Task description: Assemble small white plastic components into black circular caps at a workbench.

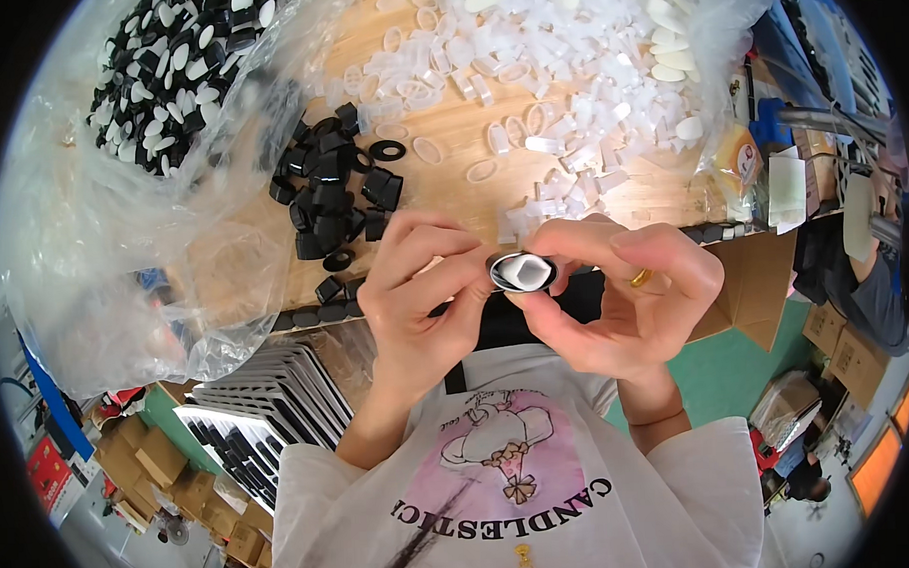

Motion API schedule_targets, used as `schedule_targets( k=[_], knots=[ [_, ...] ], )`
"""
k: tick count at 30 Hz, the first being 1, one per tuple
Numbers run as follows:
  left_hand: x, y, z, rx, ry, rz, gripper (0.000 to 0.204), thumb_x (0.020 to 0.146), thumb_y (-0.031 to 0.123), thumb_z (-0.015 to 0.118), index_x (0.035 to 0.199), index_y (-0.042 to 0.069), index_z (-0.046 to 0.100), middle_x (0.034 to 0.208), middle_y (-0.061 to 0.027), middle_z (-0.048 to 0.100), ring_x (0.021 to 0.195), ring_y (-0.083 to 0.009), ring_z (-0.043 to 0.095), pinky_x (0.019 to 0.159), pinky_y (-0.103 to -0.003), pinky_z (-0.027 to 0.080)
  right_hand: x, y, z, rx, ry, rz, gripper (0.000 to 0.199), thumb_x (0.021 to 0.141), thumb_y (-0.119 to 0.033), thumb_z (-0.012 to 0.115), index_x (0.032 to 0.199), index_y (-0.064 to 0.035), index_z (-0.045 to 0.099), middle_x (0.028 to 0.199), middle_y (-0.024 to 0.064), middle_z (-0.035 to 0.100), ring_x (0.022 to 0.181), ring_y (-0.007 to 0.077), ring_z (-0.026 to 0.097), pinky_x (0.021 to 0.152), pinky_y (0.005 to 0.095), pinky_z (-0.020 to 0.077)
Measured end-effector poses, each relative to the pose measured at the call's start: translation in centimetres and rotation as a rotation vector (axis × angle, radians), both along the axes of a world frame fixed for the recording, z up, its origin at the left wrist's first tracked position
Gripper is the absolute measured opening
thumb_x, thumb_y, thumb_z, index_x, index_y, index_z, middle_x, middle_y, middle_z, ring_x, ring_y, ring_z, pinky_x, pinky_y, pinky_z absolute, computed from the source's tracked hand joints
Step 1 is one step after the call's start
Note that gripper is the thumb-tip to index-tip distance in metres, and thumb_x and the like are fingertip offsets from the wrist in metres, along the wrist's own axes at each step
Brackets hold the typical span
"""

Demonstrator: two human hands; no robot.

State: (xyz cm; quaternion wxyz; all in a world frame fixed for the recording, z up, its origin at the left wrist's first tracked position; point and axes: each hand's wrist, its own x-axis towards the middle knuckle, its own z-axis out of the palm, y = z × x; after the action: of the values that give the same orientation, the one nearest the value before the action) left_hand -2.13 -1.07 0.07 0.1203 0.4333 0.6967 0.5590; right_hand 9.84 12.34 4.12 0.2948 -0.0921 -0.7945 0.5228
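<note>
Between my two hands, near the table's front edge, is a small oval black-rimmed piece [523, 273] with a shiny white and silver middle. My left hand [420, 295] pinches its left side with closed fingertips. From the other side, my right hand [630, 293] grips it between thumb and forefinger; a gold ring is on one finger. Just beyond my left hand lies a pile of black oval caps [329, 183], with a few thin black rings [388, 150] beside it. Clear oval rings and translucent plastic pieces [557, 70] are heaped across the far side of the table.
A clear plastic bag [182, 83] of black and white pieces fills the far left. White oval pieces [671, 46] lie at the far right. Black caps line the wooden table's [452, 199] front edge. Stacked trays [269, 411] stand below left, and an open cardboard box [750, 284] below right.
</note>
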Motion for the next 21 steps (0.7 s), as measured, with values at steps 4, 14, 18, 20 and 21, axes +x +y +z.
schedule_targets(
  k=[4,14,18,20,21],
  knots=[
    [-0.4,0.4,0.1,-0.011,0.036,0.019,0.022,0.062,-0.006,0.075,0.082,0.002,0.073,0.081,-0.0064,0.063,0.08,-0.0275,0.059,0.067,-0.034,0.048,0.5,0.4,-0.1,0.015,-0.005,-0.045,0.073,0.066,0.011,0.079,0.116,-0.0098,0.03,0.087,0.0227,0.069,0.064,0.0196,0.062,0.057,0.0265,0.0512],
    [-0.1,0.7,0.5,-0.034,0.042,0.053,0.024,0.059,-0.009,0.073,0.08,0.002,0.072,0.08,-0.0079,0.063,0.079,-0.0285,0.06,0.065,-0.035,0.049,0.3,0.8,0.5,0.036,0.014,0.014,0.074,0.068,0.006,0.082,0.115,-0.0116,0.027,0.088,0.0257,0.069,0.066,0.023,0.065,0.059,0.0276,0.052],
    [0.8,0.5,0.3,-0.025,0.038,-0.037,0.027,0.058,-0.008,0.073,0.083,0.004,0.074,0.08,-0.0076,0.063,0.078,-0.0279,0.06,0.065,-0.035,0.049,0.6,0.8,0.2,0.011,0.006,-0.003,0.076,0.068,0.006,0.083,0.115,-0.0132,0.026,0.088,0.0254,0.069,0.066,0.0242,0.065,0.059,0.03,0.0526],
    [0.0,0.3,0.6,-0.084,0.056,0.057,0.027,0.059,-0.008,0.073,0.084,0.003,0.074,0.082,-0.0078,0.064,0.078,-0.028,0.061,0.066,-0.034,0.049,0.5,0.9,0.5,0.007,0.003,0.027,0.076,0.069,0.006,0.083,0.115,-0.0136,0.026,0.088,0.0252,0.069,0.066,0.0244,0.065,0.059,0.0304,0.0527],
    [-0.6,0.3,0.1,-0.035,0.086,0.054,0.028,0.061,-0.008,0.072,0.087,0.002,0.074,0.084,-0.0076,0.064,0.081,-0.0279,0.061,0.066,-0.034,0.049,0.4,0.9,0.6,0.004,0.002,0.059,0.076,0.069,0.006,0.083,0.115,-0.014,0.026,0.088,0.0251,0.069,0.067,0.0245,0.065,0.059,0.0308,0.0527]
  ],
)
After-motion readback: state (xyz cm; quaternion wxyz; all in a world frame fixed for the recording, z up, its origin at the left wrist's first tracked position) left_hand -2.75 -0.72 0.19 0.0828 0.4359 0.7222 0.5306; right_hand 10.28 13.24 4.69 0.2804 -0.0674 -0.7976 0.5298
